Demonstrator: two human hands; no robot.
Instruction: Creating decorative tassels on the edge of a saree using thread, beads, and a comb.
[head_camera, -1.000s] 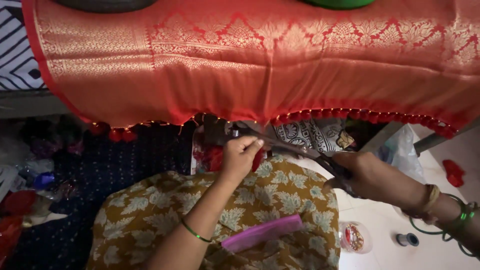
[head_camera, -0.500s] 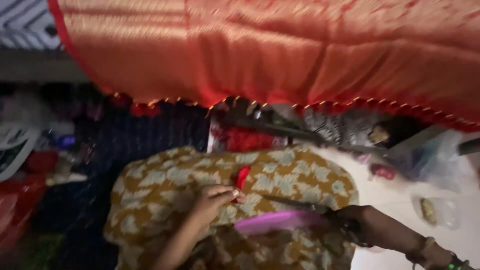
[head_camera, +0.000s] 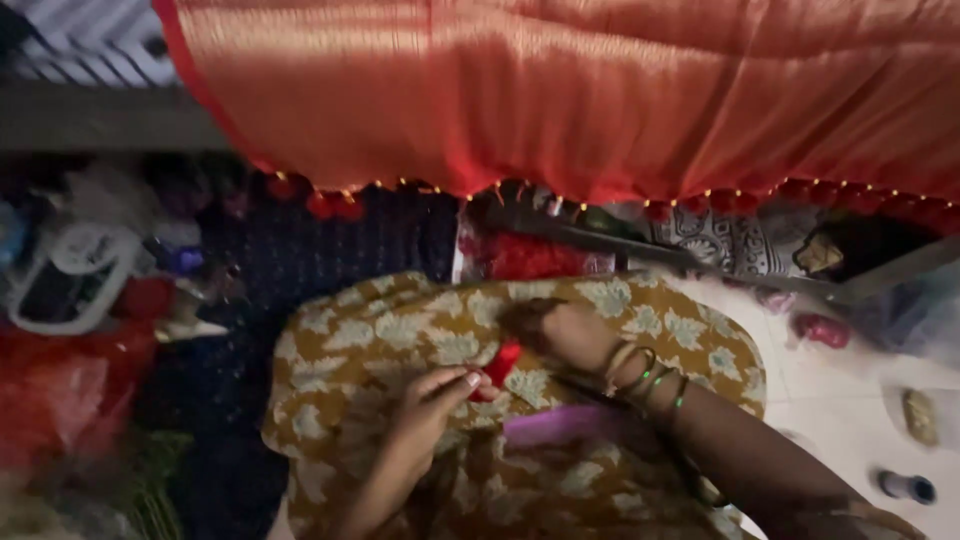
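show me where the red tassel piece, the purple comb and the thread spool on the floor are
red tassel piece (head_camera: 503, 362), head view, on its red middle between the two hands
purple comb (head_camera: 560, 424), head view, mid-length of its spine
thread spool (head_camera: 908, 487), head view, on its side

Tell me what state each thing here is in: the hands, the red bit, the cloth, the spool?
Left hand: fingers pinched on the red piece.
Right hand: resting on the lap, touching the red piece; grip not clear.
Red piece: small, lying on the lap between both hands.
Orange cloth: hanging, its tassel edge down.
Purple strip: flat across the lap.
Spool: lying on the white floor.
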